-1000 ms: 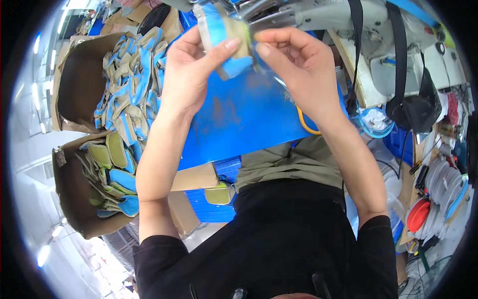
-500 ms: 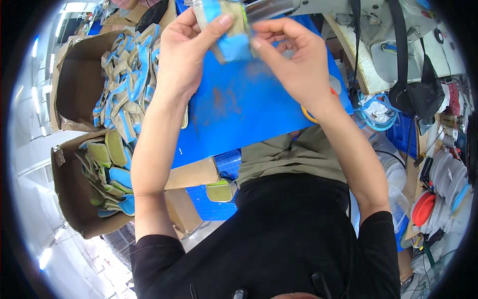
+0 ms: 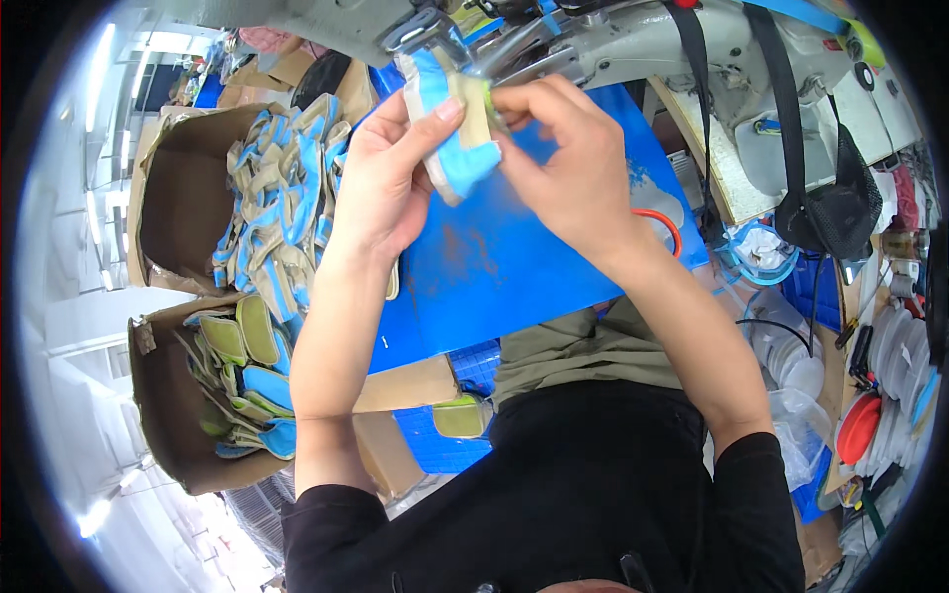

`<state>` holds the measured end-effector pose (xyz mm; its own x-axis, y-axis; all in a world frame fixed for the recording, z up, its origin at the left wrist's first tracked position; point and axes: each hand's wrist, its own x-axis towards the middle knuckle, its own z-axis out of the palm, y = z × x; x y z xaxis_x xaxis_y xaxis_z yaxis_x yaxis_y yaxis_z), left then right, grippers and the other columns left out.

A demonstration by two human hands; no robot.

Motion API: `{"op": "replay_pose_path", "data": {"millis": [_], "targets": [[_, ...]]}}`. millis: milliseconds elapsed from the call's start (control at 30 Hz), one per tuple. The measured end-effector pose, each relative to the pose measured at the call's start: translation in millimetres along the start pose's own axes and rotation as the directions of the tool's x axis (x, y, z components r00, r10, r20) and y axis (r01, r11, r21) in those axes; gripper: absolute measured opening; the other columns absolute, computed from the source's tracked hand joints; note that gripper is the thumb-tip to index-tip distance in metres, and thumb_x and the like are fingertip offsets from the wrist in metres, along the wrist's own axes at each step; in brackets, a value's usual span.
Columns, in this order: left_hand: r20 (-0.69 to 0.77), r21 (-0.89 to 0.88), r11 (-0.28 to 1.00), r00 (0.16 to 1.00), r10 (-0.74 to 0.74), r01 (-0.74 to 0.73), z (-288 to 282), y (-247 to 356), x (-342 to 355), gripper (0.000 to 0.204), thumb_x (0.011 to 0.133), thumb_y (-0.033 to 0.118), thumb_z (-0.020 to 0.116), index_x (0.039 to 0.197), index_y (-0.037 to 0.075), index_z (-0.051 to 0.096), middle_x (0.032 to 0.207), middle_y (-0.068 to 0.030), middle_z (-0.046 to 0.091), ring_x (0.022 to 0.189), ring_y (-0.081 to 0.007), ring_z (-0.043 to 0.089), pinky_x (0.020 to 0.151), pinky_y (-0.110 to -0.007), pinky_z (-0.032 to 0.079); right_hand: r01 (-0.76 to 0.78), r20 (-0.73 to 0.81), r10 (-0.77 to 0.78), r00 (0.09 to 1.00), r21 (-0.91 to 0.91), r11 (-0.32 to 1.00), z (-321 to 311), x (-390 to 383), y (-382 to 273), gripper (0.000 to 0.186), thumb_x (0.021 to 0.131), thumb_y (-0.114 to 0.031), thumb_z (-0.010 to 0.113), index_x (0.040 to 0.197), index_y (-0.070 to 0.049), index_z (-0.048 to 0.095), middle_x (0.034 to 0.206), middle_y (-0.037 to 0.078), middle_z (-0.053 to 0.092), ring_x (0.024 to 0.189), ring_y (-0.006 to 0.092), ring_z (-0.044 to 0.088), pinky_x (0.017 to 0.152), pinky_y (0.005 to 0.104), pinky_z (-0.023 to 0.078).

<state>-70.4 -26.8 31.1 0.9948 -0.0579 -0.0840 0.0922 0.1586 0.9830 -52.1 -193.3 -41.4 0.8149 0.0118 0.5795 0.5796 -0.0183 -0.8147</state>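
Note:
My left hand (image 3: pixel 386 183) holds a small sewn fabric piece (image 3: pixel 469 166) in blue, beige and grey, its thumb pressed flat on the front. At the piece's right edge, the fingers of my right hand (image 3: pixel 583 173) are pinched together beside a bit of lime-green edging. Exactly what those fingertips grip is partly hidden. Both hands are raised over a blue work table (image 3: pixel 534 287), just in front of the metal parts of a sewing machine (image 3: pixel 633 49).
On the left, a heap of blue-and-beige fabric pieces (image 3: pixel 287 212) lies by a cardboard box (image 3: pixel 183 198). A lower box (image 3: pixel 163 395) holds green and blue pouches. An orange-red scissors handle (image 3: pixel 662 225) rests near my right wrist. Straps (image 3: pixel 786 109) hang at the right.
The whole view has shifted, so the table and boxes sit lower and further right. My right fingers have closed in at the piece's edge, and the piece has tilted.

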Motion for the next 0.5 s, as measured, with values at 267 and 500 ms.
{"op": "replay_pose_path", "data": {"millis": [267,500], "targets": [[-0.047,-0.080,0.995,0.996,-0.069,0.065,0.3,-9.3,1.0,0.031,0.095,0.014,0.073,0.122,0.001,0.064,0.110,-0.0094,0.073,0.096,-0.0169,0.073,0.087,-0.031,0.060,-0.008,-0.037,0.015,0.999,0.178,0.984,4.5,-8.9,15.3,0.031,0.079,0.002,0.075,0.109,-0.005,0.072,0.087,0.009,0.067,0.077,0.0217,0.068,0.071,0.0309,0.055],[-0.016,-0.134,0.986,0.995,-0.102,0.099,2.2,-9.6,-0.4,0.030,0.096,0.014,0.072,0.121,0.001,0.064,0.111,-0.0090,0.073,0.099,-0.0172,0.072,0.090,-0.032,0.059,-0.006,-0.035,0.013,0.999,0.203,0.979,9.6,-12.6,19.8,0.033,0.079,0.002,0.075,0.111,-0.004,0.071,0.088,0.010,0.067,0.078,0.0209,0.069,0.071,0.0308,0.056]]}}
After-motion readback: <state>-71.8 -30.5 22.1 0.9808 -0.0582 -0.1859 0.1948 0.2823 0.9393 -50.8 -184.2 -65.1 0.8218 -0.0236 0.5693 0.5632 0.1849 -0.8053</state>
